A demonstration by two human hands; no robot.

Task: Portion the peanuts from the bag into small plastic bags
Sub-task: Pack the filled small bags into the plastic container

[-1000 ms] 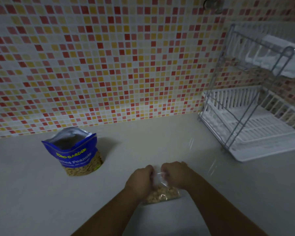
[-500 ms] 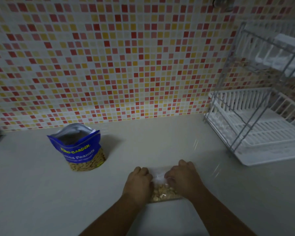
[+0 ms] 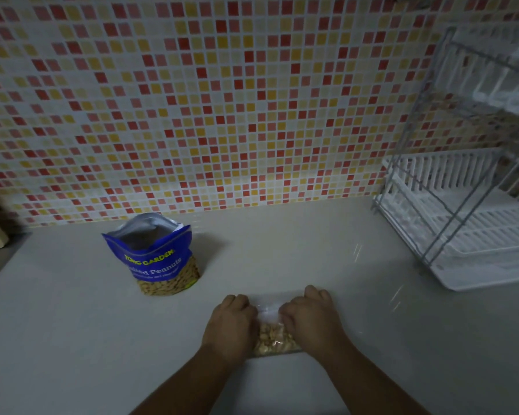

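Pressing a small plastic bag [image 3: 268, 312] of peanuts [image 3: 274, 339] flat at the near edge of a kitchen counter [image 3: 72, 339], a person works the clear pouch from both sides. The left hand [image 3: 229, 323] and right hand [image 3: 312, 320] each curl their fingers onto the bag's upper strip, apparently pinching it. The fingertips are hidden under the knuckles. The pouch lies between the hands, its nuts heaped in the lower half. It looks light, soft and slippery: the film is likely to buckle and the loose nuts to shift. The empty strip above the fill seems the best place to take hold, with the mouth kept uppermost until it is sealed. Farther back on the left, well apart, the blue peanut bag [image 3: 159, 259] stands upright with its mouth open, and nuts show through a clear window at its base. A white dish rack [image 3: 468, 235] sits at right, against a red-and-yellow tiled wall [image 3: 222, 100].
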